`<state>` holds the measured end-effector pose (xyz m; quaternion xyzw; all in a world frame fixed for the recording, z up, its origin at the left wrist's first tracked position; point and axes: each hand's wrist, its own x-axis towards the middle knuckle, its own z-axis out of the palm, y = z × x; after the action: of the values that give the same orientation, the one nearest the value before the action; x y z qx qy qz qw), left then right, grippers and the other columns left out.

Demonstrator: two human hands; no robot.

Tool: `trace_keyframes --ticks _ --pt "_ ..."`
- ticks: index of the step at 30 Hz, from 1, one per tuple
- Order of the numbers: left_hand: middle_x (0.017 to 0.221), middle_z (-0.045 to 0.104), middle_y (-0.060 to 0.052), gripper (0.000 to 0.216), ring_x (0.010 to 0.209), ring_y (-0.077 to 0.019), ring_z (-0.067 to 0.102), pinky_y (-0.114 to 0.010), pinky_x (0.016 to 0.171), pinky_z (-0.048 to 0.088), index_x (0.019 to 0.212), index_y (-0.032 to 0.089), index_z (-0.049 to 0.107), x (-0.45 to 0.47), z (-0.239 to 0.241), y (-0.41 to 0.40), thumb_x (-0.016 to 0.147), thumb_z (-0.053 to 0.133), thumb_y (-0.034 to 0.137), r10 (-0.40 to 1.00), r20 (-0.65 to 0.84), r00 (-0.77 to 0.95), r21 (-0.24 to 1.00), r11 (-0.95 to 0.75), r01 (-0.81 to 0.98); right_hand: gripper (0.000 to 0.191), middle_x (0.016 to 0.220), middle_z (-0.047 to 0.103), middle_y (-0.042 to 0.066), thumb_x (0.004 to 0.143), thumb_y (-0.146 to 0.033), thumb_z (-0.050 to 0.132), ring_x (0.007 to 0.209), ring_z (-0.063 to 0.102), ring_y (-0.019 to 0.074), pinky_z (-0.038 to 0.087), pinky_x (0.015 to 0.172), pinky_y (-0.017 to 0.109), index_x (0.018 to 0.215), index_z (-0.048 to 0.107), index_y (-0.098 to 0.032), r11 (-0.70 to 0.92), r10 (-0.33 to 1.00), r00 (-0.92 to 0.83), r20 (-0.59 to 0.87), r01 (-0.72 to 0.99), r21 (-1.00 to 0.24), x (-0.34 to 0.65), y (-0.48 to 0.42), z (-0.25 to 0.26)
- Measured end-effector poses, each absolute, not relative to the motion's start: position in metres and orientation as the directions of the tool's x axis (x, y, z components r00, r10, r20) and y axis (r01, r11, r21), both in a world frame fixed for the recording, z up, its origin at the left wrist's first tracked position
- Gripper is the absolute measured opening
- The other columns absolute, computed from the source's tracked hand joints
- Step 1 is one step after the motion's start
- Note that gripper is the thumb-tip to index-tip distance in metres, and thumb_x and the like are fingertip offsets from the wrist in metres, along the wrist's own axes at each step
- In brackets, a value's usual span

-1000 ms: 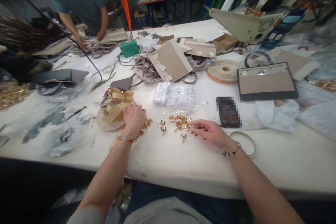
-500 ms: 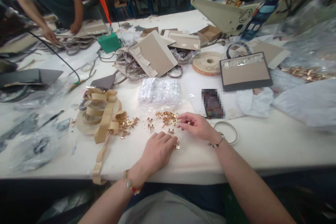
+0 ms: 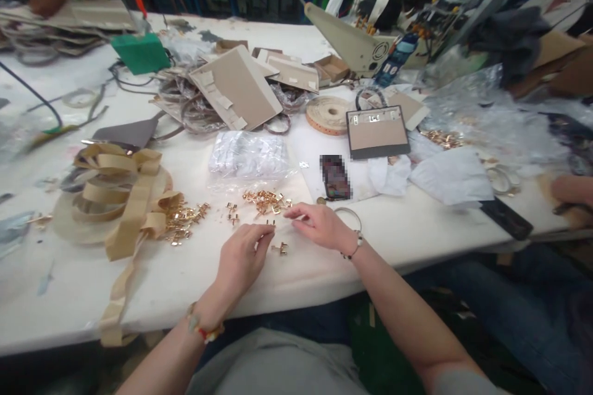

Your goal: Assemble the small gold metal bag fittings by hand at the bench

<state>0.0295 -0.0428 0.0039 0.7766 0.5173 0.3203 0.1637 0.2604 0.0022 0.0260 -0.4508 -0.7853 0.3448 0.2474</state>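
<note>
My left hand (image 3: 241, 259) rests on the white table (image 3: 301, 271), thumb and forefinger pinched on a small gold clasp (image 3: 270, 223). My right hand (image 3: 317, 226) lies just to its right, fingers curled together at the edge of a loose pile of gold clasps (image 3: 265, 200); what it pinches is too small to see. One single clasp (image 3: 280, 249) lies on the table between my hands. A second heap of gold clasps (image 3: 183, 222) sits further left.
A coil of tan strap (image 3: 118, 188) trails over the front edge at left. Behind the clasps are a clear bag of white pieces (image 3: 248, 154), a phone (image 3: 334, 176), a tape roll (image 3: 328, 114) and a framed board (image 3: 377, 133). Another person's hand (image 3: 572, 191) rests at right.
My left hand came across from the tan strap coil to the clasps in front of me and pinched one. The view has swung to the right; my right hand stayed by the pile.
</note>
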Motion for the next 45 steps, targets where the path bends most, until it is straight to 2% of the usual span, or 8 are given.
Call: trace_keyframes --ticks 4,14,20,27,31,33,37,45 --pt "0.096 0.073 -0.004 0.014 0.09 -0.0213 0.066 -0.033 0.076 0.052 0.095 0.024 0.065 0.026 0.003 -0.048 0.098 0.052 0.028 0.92 0.31 0.238 0.623 -0.386 0.681 0.029 0.115 0.071 0.01 0.083 -0.009 0.057 0.113 0.064 0.0272 0.048 0.101 0.046 0.107 0.068 -0.021 0.334 0.942 -0.229 0.244 0.689 -0.643 0.304 -0.019 0.017" --pt "0.092 0.07 -0.003 0.013 0.09 -0.0223 0.063 -0.034 0.077 0.049 0.093 0.023 0.061 0.025 -0.001 -0.051 0.098 0.051 0.029 0.925 0.28 0.256 0.659 -0.379 0.65 0.03 0.107 0.068 0.01 0.081 -0.012 0.051 0.106 0.061 0.0278 0.047 0.098 0.047 0.104 0.068 -0.02 0.102 0.967 0.071 0.244 0.771 -0.628 0.364 -0.051 -0.003" --pt "0.088 0.067 -0.004 0.017 0.086 -0.0218 0.061 -0.034 0.077 0.049 0.091 0.022 0.061 0.017 0.0 -0.052 0.098 0.049 0.031 0.935 0.273 0.226 0.668 -0.353 0.655 0.039 0.116 0.066 0.014 0.075 -0.02 0.056 0.099 0.06 0.0286 0.048 0.09 0.042 0.113 0.066 -0.018 -0.258 0.875 0.454 0.171 0.734 -0.628 0.403 -0.058 -0.004" --pt "0.088 0.066 -0.005 0.017 0.087 -0.0222 0.06 -0.035 0.078 0.048 0.091 0.021 0.06 -0.001 -0.001 -0.045 0.098 0.049 0.031 0.951 0.258 0.171 0.652 -0.302 0.695 0.031 0.114 0.065 0.012 0.072 -0.021 0.059 0.102 0.06 0.0384 0.044 0.092 0.053 0.103 0.064 -0.026 -0.342 0.754 0.603 0.261 0.699 -0.628 0.439 -0.059 0.007" --pt "0.092 0.067 -0.005 0.015 0.091 -0.022 0.061 -0.034 0.079 0.048 0.093 0.021 0.06 0.004 0.008 -0.035 0.099 0.048 0.028 0.923 0.302 0.237 0.612 -0.378 0.694 0.026 0.115 0.064 0.019 0.083 -0.024 0.059 0.115 0.056 0.0412 0.038 0.102 0.058 0.108 0.066 -0.017 -0.081 0.781 0.407 0.474 0.818 -0.569 0.393 -0.045 0.024" --pt "0.094 0.067 -0.005 0.014 0.092 -0.0217 0.062 -0.033 0.078 0.048 0.096 0.021 0.061 0.012 0.016 -0.027 0.099 0.049 0.027 0.901 0.321 0.293 0.587 -0.432 0.685 0.025 0.118 0.068 0.014 0.088 -0.03 0.061 0.113 0.061 0.0326 0.048 0.097 0.048 0.11 0.067 -0.021 0.058 0.859 0.254 0.445 0.814 -0.578 0.347 -0.034 0.035" --pt "0.093 0.068 -0.004 0.01 0.089 -0.0199 0.062 -0.031 0.076 0.048 0.096 0.021 0.061 0.025 0.032 -0.007 0.098 0.051 0.024 0.872 0.359 0.334 0.562 -0.487 0.669 0.025 0.122 0.072 0.009 0.092 -0.033 0.064 0.115 0.065 0.0264 0.047 0.103 0.043 0.115 0.069 -0.024 0.449 0.889 -0.362 0.28 0.573 -0.686 0.261 -0.005 0.049" --pt "0.087 0.067 -0.004 0.006 0.084 -0.0188 0.063 -0.03 0.073 0.048 0.095 0.02 0.062 0.03 0.017 0.019 0.095 0.056 0.022 0.883 0.401 0.244 0.587 -0.452 0.672 0.018 0.094 0.076 0.006 0.094 -0.025 0.059 0.088 0.071 0.0215 0.052 0.079 0.033 0.098 0.075 -0.019 0.404 0.853 -0.509 0.115 0.504 -0.763 0.223 0.043 0.03"
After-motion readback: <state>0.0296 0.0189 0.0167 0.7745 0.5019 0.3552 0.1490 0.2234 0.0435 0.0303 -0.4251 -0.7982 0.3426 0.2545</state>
